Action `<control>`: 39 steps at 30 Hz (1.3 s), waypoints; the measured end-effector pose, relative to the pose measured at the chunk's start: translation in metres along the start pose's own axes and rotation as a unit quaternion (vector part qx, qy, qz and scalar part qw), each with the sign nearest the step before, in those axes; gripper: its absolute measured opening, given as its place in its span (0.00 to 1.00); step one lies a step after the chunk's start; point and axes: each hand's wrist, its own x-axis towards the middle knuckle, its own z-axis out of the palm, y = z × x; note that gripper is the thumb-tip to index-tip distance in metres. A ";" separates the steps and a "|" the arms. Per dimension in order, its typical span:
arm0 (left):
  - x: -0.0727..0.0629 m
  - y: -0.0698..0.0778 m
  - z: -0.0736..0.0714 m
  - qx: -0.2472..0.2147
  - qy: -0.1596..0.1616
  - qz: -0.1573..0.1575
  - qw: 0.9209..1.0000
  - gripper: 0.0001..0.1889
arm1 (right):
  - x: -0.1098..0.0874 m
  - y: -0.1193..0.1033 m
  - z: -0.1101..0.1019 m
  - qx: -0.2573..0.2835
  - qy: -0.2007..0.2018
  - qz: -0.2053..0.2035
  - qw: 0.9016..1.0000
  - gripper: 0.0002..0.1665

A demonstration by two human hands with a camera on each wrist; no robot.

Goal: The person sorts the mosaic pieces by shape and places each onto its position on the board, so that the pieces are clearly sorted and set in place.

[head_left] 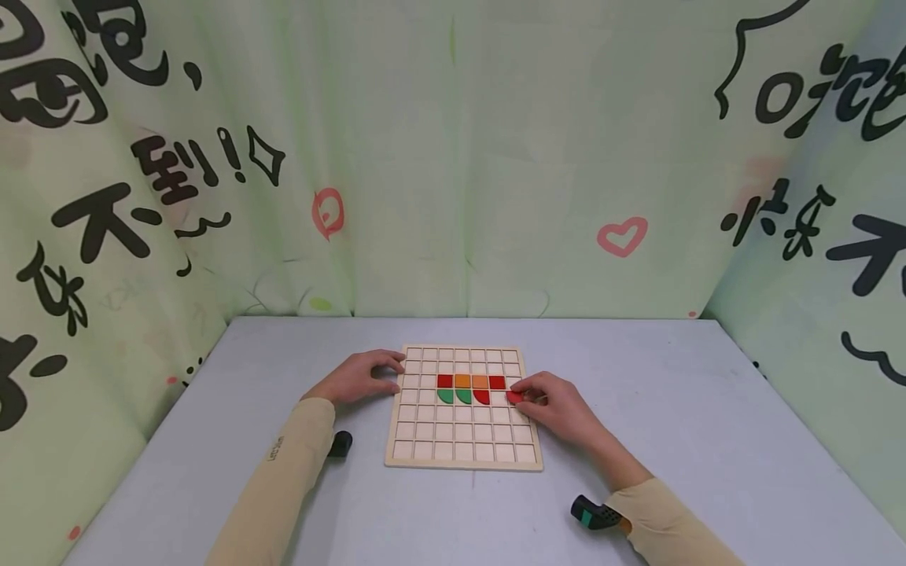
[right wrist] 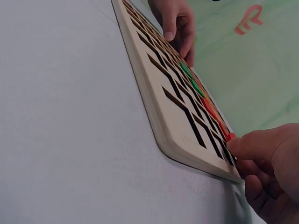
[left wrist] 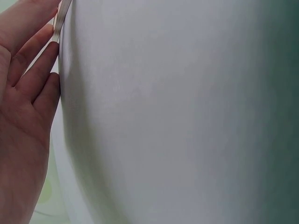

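A wooden grid board (head_left: 463,468) lies flat on the table. One row holds red squares (head_left: 497,382) at both ends and orange squares (head_left: 471,381) between. Directly below sit two green quarter-circle tiles (head_left: 454,396) and a red quarter-circle tile (head_left: 481,398). My left hand (head_left: 359,377) touches the board's left edge, its fingers fairly straight in the left wrist view. Over the right side of the grid, my right hand (head_left: 562,407) pinches a red tile (head_left: 513,397) between thumb and fingertips; the fingers partly cover its shape.
A white table (head_left: 283,369) extends around the board. Behind and beside it hang pale green curtains (head_left: 538,157) with black lettering and red hearts. Dark wrist devices show below the left wrist (head_left: 341,444) and right wrist (head_left: 594,512).
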 end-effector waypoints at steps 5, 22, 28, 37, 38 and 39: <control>0.000 0.000 0.000 -0.001 0.000 0.002 1.000 0.13 | 0.004 -0.008 0.005 -0.024 0.004 -0.025 0.999 0.13; -0.001 0.001 -0.001 -0.008 -0.002 -0.003 1.000 0.13 | 0.011 -0.016 0.015 -0.045 -0.001 -0.038 0.998 0.10; -0.001 0.002 -0.001 -0.006 -0.003 -0.002 1.000 0.13 | 0.012 -0.017 0.016 -0.045 -0.003 -0.028 0.999 0.10; -0.003 0.004 -0.002 -0.006 -0.004 -0.001 1.000 0.13 | 0.013 -0.019 0.016 -0.044 -0.004 -0.018 0.999 0.10; -0.003 0.003 -0.002 -0.006 -0.004 -0.002 1.000 0.13 | 0.013 -0.018 0.016 -0.043 -0.005 -0.017 0.999 0.10; -0.003 0.003 -0.002 -0.005 -0.004 -0.003 1.000 0.13 | 0.013 -0.018 0.016 -0.043 -0.006 -0.015 0.999 0.10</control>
